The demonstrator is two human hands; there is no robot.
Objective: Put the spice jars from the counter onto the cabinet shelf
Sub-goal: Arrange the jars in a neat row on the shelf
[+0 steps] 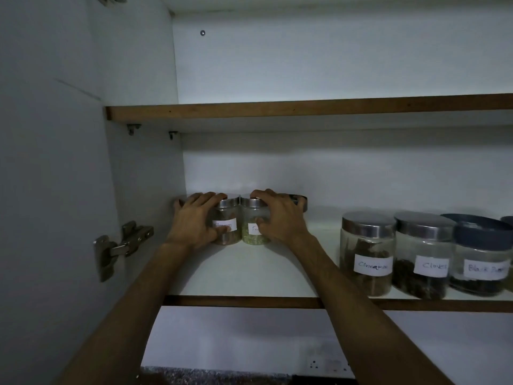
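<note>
Two small glass spice jars with steel lids stand side by side, touching, at the back left of the lower cabinet shelf (249, 273). My left hand (194, 220) grips the left jar (226, 232), which holds brown spice and has a white label. My right hand (277, 218) grips the right jar (251, 234), which holds greenish seeds; its label is partly hidden by my thumb. Fingers of both hands curl over the lids. Further steel lids show behind each hand.
At the shelf's front right stand larger jars labelled Cinnamon (367, 254), Cloves (423, 257) and one with a dark lid (481, 259). An upper shelf (305, 108) hangs above. A door hinge (122, 245) sits on the left wall. The speckled counter (211, 376) lies below.
</note>
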